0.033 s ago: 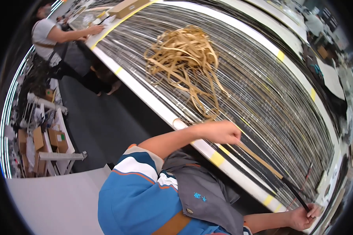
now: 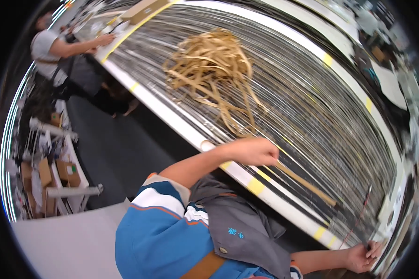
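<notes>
My left hand (image 2: 258, 151) is closed above the near edge of the table, gripping a flat tan strip (image 2: 305, 183). From that hand the strip runs taut down to the right, where it meets a black length. Near the table's right corner, my right hand (image 2: 362, 257) pinches the black end, though blur softens its fingertips. Beyond my left hand lies a loose, tangled pile of tan strips (image 2: 214, 60), with several tails trailing toward me. Long thin dark and silvery strips (image 2: 312, 97) lie side by side beneath it across the table.
The table's white edge (image 2: 167, 111) carries yellow tape marks. A cardboard box (image 2: 144, 10) rests at its far end, where another person (image 2: 51, 49) stands with arms over the table. On the left, open cartons (image 2: 67, 173) sit on a white rack (image 2: 79, 189).
The whole view has shifted a little, so the table and pile appear slightly further left. Both hands keep about the same hold and spacing along the strip.
</notes>
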### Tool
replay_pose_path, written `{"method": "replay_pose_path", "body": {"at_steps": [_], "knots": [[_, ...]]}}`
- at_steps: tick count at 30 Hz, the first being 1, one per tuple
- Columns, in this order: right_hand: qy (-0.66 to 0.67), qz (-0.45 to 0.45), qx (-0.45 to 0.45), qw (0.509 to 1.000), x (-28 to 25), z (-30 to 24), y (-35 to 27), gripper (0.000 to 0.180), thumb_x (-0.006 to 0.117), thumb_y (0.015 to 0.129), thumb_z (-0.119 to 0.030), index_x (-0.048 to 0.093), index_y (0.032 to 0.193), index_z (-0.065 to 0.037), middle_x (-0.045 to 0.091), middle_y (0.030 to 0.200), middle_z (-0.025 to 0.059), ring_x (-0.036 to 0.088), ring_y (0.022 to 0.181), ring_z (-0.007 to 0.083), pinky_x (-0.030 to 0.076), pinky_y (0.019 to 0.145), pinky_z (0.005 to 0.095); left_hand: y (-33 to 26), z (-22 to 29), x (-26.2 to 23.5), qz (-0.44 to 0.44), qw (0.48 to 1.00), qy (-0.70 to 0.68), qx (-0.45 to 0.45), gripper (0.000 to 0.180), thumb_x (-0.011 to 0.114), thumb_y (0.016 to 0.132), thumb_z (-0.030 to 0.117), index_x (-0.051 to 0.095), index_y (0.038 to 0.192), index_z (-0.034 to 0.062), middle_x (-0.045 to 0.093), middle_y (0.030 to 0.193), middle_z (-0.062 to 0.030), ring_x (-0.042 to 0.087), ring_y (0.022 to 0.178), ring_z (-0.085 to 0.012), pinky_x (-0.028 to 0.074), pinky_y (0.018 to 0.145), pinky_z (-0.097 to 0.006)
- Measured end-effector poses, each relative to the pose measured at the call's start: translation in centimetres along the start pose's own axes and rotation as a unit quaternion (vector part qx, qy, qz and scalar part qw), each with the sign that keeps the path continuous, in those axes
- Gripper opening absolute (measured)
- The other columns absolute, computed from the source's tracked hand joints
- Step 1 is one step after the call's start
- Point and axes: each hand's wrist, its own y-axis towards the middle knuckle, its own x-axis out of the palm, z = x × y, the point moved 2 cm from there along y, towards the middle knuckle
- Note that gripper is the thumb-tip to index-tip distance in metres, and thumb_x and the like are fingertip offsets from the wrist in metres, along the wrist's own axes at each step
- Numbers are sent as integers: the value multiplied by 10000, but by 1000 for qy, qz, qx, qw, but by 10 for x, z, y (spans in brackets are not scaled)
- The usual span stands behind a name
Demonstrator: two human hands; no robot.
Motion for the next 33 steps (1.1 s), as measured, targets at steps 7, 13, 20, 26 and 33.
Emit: {"method": "replay_pose_path", "body": {"at_steps": [7, 13, 20, 26, 33], "knots": [[-24, -56, -108, 992, 56, -14, -15, 219, 687, 852, -54, 469, 845, -71, 465, 787, 30, 404, 527, 104, 360, 463, 248, -32, -29, -52, 128, 977, 129, -115, 178, 607, 930, 158, 604, 858, -5, 493, 671, -3, 428, 645, -81, 366, 567, -280], [-109, -144, -159, 971, 86, -36, -32, 230, 736, 871, -119, 515, 881, -59, 578, 780, 78, 566, 517, 128, 519, 438, 265, -16, -39, -63, 111, 962, 179, -176, 193, 601, 942, 139, 573, 844, -26, 445, 649, 11, 377, 628, -84, 330, 553, -287], [-197, -118, -65, 971, 86, -26, -44, 128, 669, 892, -81, 544, 895, -54, 602, 809, 88, 605, 549, 125, 474, 424, 265, -5, -23, -41, 145, 955, 240, -93, 123, 584, 928, 80, 598, 909, -41, 525, 756, -32, 489, 705, -122, 381, 626, -304], [-409, -224, 371, 803, 100, 135, -60, 132, 606, 873, -47, 580, 979, 27, 631, 837, 104, 649, 756, 203, 512, 679, 320, -16, 29, 28, 133, 991, -16, -2, 224, 608, 876, 29, 642, 1093, -15, 620, 977, -83, 580, 877, -169, 479, 828, -331], [-437, -279, 489, 701, 103, 192, -85, 107, 549, 899, 27, 584, 998, 8, 682, 832, 100, 657, 738, 132, 517, 652, 290, 10, 37, 77, 21, 995, -42, 83, 168, 646, 937, 153, 610, 923, -11, 599, 799, -123, 591, 713, -249, 460, 656, -364]]}}
